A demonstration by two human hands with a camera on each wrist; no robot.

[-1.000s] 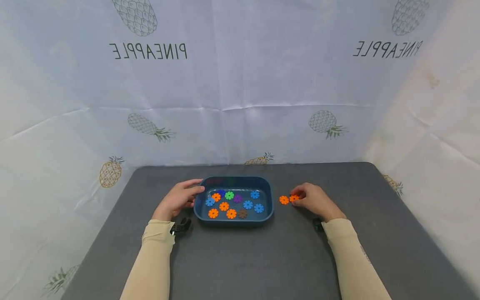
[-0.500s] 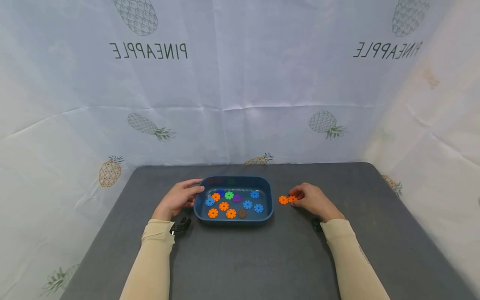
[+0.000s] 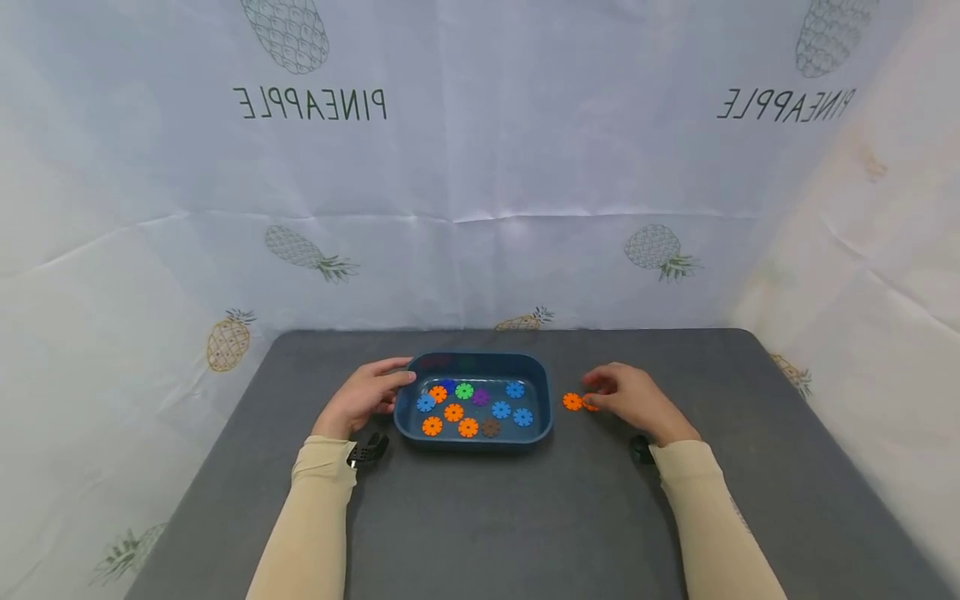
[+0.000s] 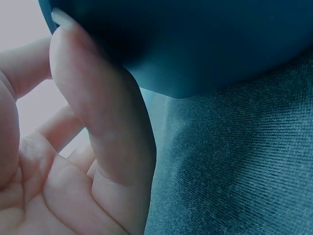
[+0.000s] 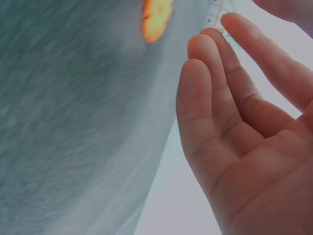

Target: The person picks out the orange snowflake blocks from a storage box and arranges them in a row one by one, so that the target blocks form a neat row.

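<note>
My left hand holds the left end of a dark blue tray, its thumb at the rim. The left wrist view shows a bent digit against the tray's outer wall. To the tray's right, two orange notched discs lie side by side on the table: a fully visible disc and a partly hidden disc under my right hand. That hand hovers with fingers apart and loosely bent. In the right wrist view its fingers hold nothing, and an orange disc lies beyond them.
Inside the tray are several notched discs: orange, blue, a green disc, a purple disc and a brown disc. The dark grey table ends at a pineapple-printed white cloth behind and at both sides.
My right hand's fingers have parted and come off the second orange disc, which stays beside the first. My left hand keeps its place on the tray. The head view has shifted slightly.
</note>
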